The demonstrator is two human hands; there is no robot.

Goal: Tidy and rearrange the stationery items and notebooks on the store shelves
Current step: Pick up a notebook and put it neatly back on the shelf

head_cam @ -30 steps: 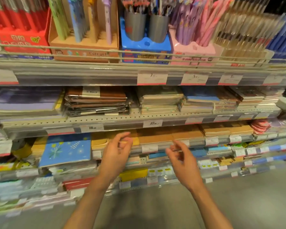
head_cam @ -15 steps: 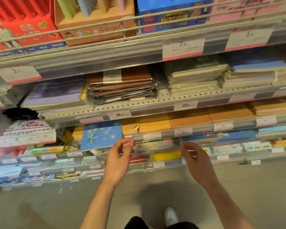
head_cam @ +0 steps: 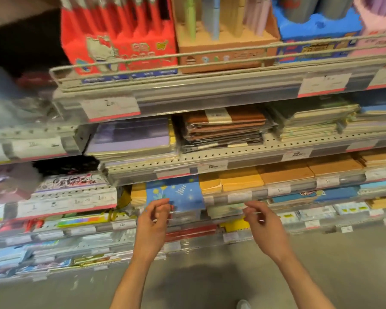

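My left hand (head_cam: 153,221) hangs in front of the shelves with its fingers loosely curled, and I see nothing held in it; its fingertips sit at the lower edge of the blue notebook (head_cam: 176,192), though I cannot tell whether they touch it. My right hand (head_cam: 263,224) is off to the right of that blue notebook, fingers also loosely bent and holding nothing, close to the clear price rail (head_cam: 239,197) in front of it.

I judge the tidying to be barely begun on this row. The blue notebook lies over the yellow notebooks (head_cam: 232,180), out of line with the orange-brown stacks that run on to its right, so it looks like the piece to straighten or move. Above the blue notebook, the purple pads (head_cam: 132,139) and the wrapped brown notebooks (head_cam: 225,126) sit in fairly even piles. Higher up, the red pen box (head_cam: 120,41) stands behind a wire rail. The rows below the blue notebook are blurred, so I cannot judge their order.
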